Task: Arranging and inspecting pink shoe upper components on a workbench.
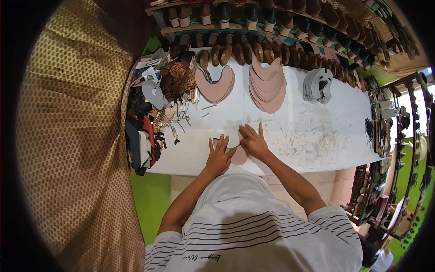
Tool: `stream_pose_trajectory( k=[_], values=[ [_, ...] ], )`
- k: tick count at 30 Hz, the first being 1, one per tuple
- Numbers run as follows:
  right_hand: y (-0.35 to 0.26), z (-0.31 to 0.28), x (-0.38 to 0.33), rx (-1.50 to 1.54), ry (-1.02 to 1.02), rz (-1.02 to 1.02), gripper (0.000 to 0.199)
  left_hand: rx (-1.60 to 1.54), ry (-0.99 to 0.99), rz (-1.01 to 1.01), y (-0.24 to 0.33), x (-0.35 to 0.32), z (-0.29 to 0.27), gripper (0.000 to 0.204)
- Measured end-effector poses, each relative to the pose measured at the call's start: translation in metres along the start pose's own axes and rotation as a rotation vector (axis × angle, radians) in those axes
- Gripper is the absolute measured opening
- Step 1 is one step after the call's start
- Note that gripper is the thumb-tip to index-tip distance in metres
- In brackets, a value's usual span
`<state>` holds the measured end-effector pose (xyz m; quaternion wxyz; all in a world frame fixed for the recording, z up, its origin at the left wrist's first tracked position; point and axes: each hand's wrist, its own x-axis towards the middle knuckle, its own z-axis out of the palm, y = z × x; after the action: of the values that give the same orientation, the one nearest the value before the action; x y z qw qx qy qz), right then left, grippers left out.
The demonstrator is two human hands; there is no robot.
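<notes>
Left hand (219, 154) open, fingers spread flat, pressing pink leather piece (239, 154) near front edge of white bench (312, 131). Right hand (253, 141) closed around thin tool (232, 146), tip on piece. Pink cutout stacks (268, 86) lie well apart, toward far edge. Bare bench surface to the right; clutter pile (158, 113) crowds left end.

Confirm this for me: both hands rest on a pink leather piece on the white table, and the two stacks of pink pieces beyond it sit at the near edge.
Wrong on the stacks. The head view shows both hands, left and right, on the pink leather piece on the white table, but the pink stacks sit at the far edge.
</notes>
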<state>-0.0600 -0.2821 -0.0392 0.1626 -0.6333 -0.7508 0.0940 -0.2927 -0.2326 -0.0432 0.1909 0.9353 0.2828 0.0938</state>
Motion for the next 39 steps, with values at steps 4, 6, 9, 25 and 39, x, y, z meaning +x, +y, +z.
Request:
stream_pose_trajectory(
  k=[4,6,9,25,39],
  values=[
    [-0.002,0.002,0.003,-0.036,0.034,-0.035,0.010,0.005,-0.009,-0.010,-0.001,-0.001,-0.001,0.049],
    [-0.003,0.003,0.004,-0.037,0.060,-0.029,0.011,0.003,0.000,-0.007,-0.001,-0.001,-0.001,0.049],
    [-0.004,0.005,0.006,-0.050,0.066,-0.036,0.011,-0.013,-0.016,-0.011,0.000,0.000,-0.002,0.048],
    [-0.007,0.004,0.009,-0.043,0.026,0.025,0.009,0.039,-0.009,-0.009,0.008,0.010,-0.004,0.052],
    [0.020,-0.008,-0.003,0.081,0.090,0.302,0.017,0.009,-0.025,-0.016,0.008,0.014,-0.004,0.045]
  ],
)
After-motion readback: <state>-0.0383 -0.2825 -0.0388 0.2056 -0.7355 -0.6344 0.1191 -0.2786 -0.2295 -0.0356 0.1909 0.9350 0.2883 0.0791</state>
